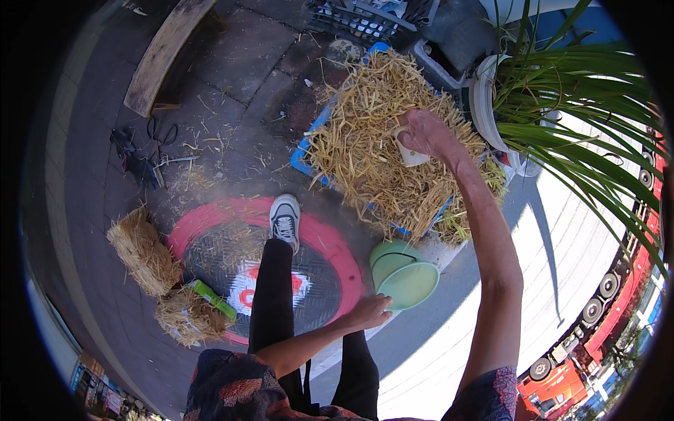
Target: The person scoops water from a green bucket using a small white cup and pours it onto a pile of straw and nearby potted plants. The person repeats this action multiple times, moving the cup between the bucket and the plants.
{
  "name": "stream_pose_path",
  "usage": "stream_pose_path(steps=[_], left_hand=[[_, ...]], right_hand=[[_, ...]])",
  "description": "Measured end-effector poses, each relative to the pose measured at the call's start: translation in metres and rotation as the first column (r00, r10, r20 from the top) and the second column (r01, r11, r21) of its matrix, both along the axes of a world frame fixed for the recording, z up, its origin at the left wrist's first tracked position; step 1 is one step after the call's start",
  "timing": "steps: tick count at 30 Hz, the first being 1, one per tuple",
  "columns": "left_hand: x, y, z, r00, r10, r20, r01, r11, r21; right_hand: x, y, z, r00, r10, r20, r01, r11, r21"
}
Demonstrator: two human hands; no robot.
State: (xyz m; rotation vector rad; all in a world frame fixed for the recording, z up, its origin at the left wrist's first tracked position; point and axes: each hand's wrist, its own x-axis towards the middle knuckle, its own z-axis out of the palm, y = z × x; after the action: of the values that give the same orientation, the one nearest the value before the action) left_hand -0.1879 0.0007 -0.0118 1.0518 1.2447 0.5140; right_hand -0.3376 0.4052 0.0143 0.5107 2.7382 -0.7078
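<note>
My right hand [425,132] grips a white cup [412,153] by its upper part, just over a heap of straw [368,137]. A small printed mark shows on the cup's side, and its inside is hidden from me. The straw fills and spills over a blue plastic tray [301,158]. With my left hand [372,311] I hold the near rim of a light green plastic bucket [384,258]. The bucket leans towards me, its dark handle lying across its side. Its inside looks pale and smooth; I cannot tell how much liquid it holds.
Two straw bundles [143,252] and a green packet [211,300] lie left of a red-ringed manhole cover [337,263]. Scissors [161,131] and other tools lie on the paving near a wooden bench [163,58]. A potted plant [489,105] and plastic crate [363,21] stand beyond.
</note>
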Motion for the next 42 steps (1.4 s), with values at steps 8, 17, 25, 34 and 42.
stream_pose_path(steps=[8,17,25,34,42], left_hand=[[0.013,-0.009,0.000,0.999,0.047,0.000,-0.047,0.998,0.043],[0.038,-0.032,-0.006,0.989,-0.148,0.019,0.149,0.984,-0.094],[0.053,-0.052,-0.014,0.971,-0.239,-0.005,0.238,0.969,-0.070],[0.051,-0.060,-0.017,0.920,-0.391,-0.014,0.384,0.909,-0.165],[0.055,-0.047,-0.005,0.954,-0.299,0.000,0.294,0.935,-0.199]], right_hand=[[0.167,-0.063,-0.006,0.941,-0.267,0.206,0.323,0.891,-0.318],[0.385,-0.255,-0.067,0.651,-0.662,0.371,0.753,0.503,-0.424],[0.451,-0.342,-0.252,0.519,-0.729,0.446,0.846,0.515,-0.142],[0.454,-0.352,-0.291,0.558,-0.810,0.180,0.828,0.559,-0.047],[0.453,-0.336,-0.184,0.612,-0.783,-0.112,0.778,0.622,-0.093]])
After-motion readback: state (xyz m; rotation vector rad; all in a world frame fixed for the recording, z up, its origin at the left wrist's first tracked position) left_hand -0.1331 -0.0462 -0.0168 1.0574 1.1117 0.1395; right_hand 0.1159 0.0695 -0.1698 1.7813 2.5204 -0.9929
